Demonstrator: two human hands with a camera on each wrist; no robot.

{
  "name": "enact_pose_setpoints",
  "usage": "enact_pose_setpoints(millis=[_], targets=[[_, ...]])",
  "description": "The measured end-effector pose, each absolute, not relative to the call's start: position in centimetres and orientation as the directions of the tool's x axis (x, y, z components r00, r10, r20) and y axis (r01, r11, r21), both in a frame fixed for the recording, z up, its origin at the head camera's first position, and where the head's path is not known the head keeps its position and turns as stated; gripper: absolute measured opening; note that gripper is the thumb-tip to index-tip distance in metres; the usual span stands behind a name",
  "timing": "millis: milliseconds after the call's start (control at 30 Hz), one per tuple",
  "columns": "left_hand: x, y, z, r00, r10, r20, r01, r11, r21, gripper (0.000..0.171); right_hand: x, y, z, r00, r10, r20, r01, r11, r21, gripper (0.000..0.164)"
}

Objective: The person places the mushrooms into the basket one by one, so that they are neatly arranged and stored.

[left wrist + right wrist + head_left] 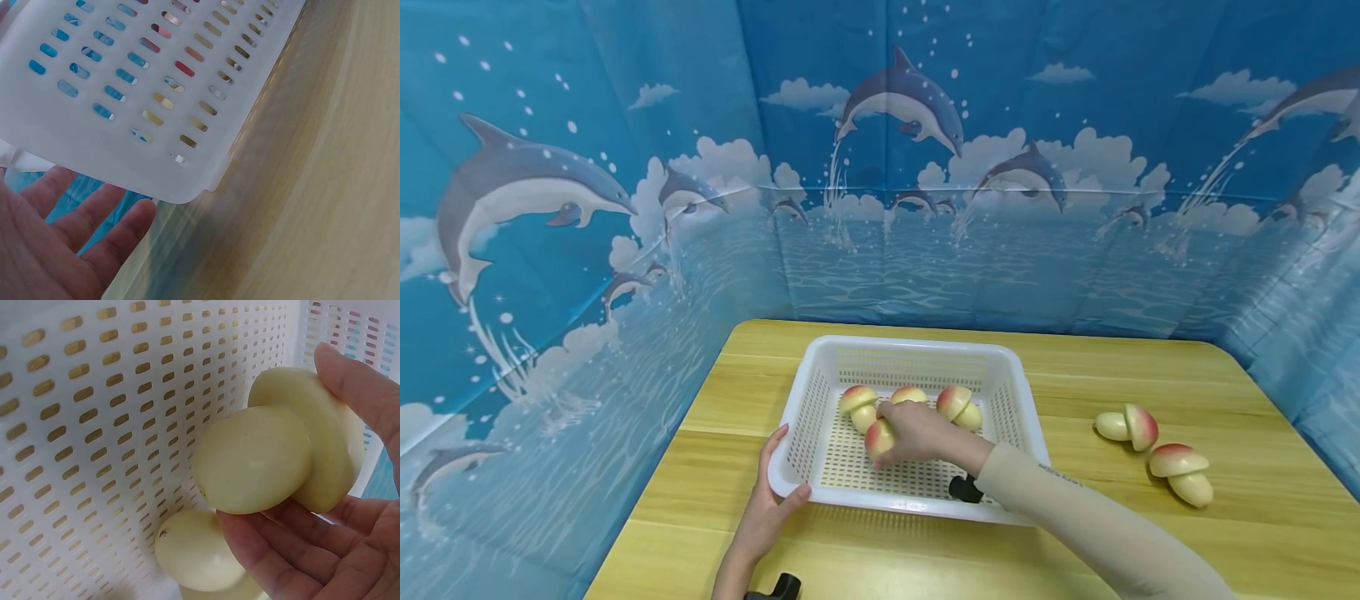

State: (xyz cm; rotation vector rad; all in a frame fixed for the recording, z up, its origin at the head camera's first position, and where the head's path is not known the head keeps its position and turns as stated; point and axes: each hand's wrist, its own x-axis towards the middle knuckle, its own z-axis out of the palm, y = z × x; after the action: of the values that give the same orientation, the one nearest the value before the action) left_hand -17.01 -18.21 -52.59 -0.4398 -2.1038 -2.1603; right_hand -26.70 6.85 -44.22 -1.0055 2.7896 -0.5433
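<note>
A white perforated plastic basket (pixel 917 343) stands on the wooden table, with three toy mushrooms in it besides the held one: one on the left (pixel 863 415), one at the back (pixel 909 394) and one on the right (pixel 958 407). Inside it, my right hand (pixel 916 429) holds another toy mushroom (pixel 253 459) between thumb and fingers, its pale stem towards the wrist camera. Beneath that mushroom lies a second pale stem (pixel 200 550). My left hand (pixel 765 508) touches the basket's near left corner, its fingers spread and fairly straight along the rim (pixel 181 194).
Two more toy mushrooms, one with its cap sideways (pixel 1127 427) and one nearer (pixel 1182 473), lie on the table to the basket's right. A blue dolphin-print curtain (pixel 880 250) hangs behind and beside the table (pixel 700 467).
</note>
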Motion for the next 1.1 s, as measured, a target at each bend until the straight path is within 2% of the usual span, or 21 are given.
enact_pose_setpoints(millis=[333, 1100], targets=[[-17.02, -18.12, -52.57, -0.955, 0.135, 0.263, 0.259, -0.052, 0.965, 0.082, -26.63, 6.65, -44.14, -0.758, -0.652, -0.008, -0.598, 0.7, -0.389, 0.051], [-16.96, -18.07, -52.43, -0.958, 0.126, 0.256, 0.253, -0.042, 0.967, 0.083, -27.2, 6.04, -44.78, -0.753, -0.656, -0.055, -0.586, 0.705, -0.4, 0.048]])
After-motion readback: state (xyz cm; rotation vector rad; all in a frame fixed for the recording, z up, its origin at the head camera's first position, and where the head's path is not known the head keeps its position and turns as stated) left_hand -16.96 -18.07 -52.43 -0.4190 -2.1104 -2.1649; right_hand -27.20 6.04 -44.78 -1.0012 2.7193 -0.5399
